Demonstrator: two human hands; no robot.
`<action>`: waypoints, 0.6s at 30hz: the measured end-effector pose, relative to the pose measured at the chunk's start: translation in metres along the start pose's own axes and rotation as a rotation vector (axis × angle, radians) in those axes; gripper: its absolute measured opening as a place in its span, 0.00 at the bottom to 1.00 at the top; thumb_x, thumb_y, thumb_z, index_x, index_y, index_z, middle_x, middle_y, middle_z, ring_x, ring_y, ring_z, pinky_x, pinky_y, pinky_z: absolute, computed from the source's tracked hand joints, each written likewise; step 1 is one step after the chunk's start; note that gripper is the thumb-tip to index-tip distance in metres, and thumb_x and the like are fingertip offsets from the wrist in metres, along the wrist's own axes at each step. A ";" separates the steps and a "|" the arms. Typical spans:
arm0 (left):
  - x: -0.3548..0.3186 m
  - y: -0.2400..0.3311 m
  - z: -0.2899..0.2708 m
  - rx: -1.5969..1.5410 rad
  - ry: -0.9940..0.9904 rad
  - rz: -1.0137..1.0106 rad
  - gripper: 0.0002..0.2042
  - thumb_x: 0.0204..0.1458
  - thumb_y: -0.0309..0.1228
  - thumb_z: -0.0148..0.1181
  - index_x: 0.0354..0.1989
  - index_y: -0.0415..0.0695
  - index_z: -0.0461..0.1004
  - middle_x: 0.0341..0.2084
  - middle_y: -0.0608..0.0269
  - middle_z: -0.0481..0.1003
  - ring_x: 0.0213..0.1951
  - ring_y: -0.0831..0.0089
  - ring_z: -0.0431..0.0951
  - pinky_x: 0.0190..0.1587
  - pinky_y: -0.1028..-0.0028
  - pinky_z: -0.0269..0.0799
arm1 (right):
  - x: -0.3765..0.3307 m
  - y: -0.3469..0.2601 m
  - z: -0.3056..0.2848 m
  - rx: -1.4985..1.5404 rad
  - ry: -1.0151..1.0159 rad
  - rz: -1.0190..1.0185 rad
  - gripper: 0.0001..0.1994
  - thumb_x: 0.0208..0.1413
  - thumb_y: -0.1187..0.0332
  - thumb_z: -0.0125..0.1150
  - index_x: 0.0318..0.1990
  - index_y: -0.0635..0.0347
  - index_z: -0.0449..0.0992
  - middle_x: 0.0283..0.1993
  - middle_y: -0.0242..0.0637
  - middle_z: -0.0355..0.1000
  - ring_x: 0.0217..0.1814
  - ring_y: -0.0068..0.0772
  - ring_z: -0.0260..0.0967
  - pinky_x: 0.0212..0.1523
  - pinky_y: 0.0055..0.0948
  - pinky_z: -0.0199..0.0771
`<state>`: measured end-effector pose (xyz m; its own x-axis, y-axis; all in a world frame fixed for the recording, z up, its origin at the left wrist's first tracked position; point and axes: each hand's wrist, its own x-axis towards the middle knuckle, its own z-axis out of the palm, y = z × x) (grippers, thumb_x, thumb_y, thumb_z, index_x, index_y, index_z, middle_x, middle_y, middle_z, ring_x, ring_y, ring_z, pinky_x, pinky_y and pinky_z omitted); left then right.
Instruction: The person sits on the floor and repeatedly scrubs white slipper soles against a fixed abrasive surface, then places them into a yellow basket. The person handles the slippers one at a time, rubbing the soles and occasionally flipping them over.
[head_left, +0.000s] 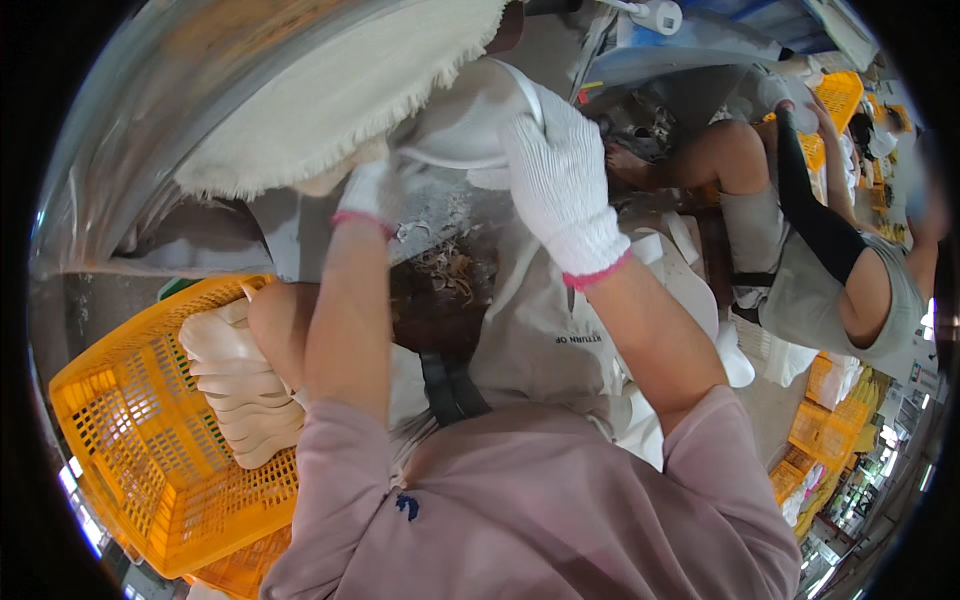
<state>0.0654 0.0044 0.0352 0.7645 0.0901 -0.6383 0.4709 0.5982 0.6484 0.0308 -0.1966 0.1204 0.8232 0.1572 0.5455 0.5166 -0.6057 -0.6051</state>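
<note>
My right hand (562, 165), in a white knitted glove with a pink cuff, is closed over the right edge of a smooth white curved piece (455, 125) with a raised rim. My left hand (372, 192), gloved the same way and blurred, is at the piece's lower left. Its fingers are hidden under the edge of a large cream cloth buffing wheel (340, 105) with a frayed rim. The wheel overlaps the upper left of the white piece. The piece's exact kind does not show.
An orange plastic crate (130, 400) at the left holds a stack of cream-white curved pieces (240, 390). More white pieces (690, 290) lie by my right forearm. Shavings (445, 270) litter the surface below my hands. A co-worker (830, 270) sits at the right, near stacked orange crates (830, 420).
</note>
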 end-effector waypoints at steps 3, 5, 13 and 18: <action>-0.028 0.012 -0.061 0.752 0.023 0.177 0.31 0.64 0.42 0.63 0.68 0.31 0.66 0.57 0.56 0.78 0.55 0.64 0.78 0.58 0.68 0.74 | 0.033 0.015 0.015 -0.461 -0.221 -0.133 0.08 0.55 0.69 0.58 0.31 0.61 0.82 0.38 0.51 0.79 0.42 0.57 0.80 0.45 0.50 0.81; -0.053 0.007 -0.075 0.787 -0.059 0.265 0.32 0.62 0.38 0.66 0.68 0.31 0.66 0.58 0.56 0.76 0.55 0.69 0.77 0.57 0.71 0.73 | 0.041 0.020 0.021 -0.440 -0.252 -0.210 0.07 0.56 0.70 0.58 0.36 0.61 0.80 0.36 0.51 0.78 0.41 0.56 0.79 0.41 0.46 0.80; -0.057 -0.084 0.056 -0.266 -0.114 0.323 0.15 0.63 0.34 0.65 0.49 0.32 0.79 0.42 0.62 0.80 0.41 0.72 0.79 0.45 0.71 0.76 | -0.009 -0.046 -0.039 -0.087 -0.360 0.293 0.31 0.53 0.75 0.63 0.68 0.66 0.71 0.60 0.51 0.76 0.60 0.43 0.76 0.64 0.35 0.73; 0.032 -0.068 0.070 0.007 -0.143 0.264 0.19 0.68 0.37 0.58 0.60 0.36 0.74 0.51 0.58 0.79 0.53 0.64 0.80 0.58 0.67 0.76 | 0.008 -0.024 -0.023 -0.042 0.036 0.487 0.38 0.49 0.63 0.66 0.69 0.73 0.68 0.61 0.63 0.75 0.63 0.53 0.77 0.65 0.37 0.75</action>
<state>0.0886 -0.0891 -0.0003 0.9149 0.1289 -0.3825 0.2500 0.5630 0.7877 0.0193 -0.1989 0.1523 0.9579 -0.1786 0.2247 0.0629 -0.6330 -0.7716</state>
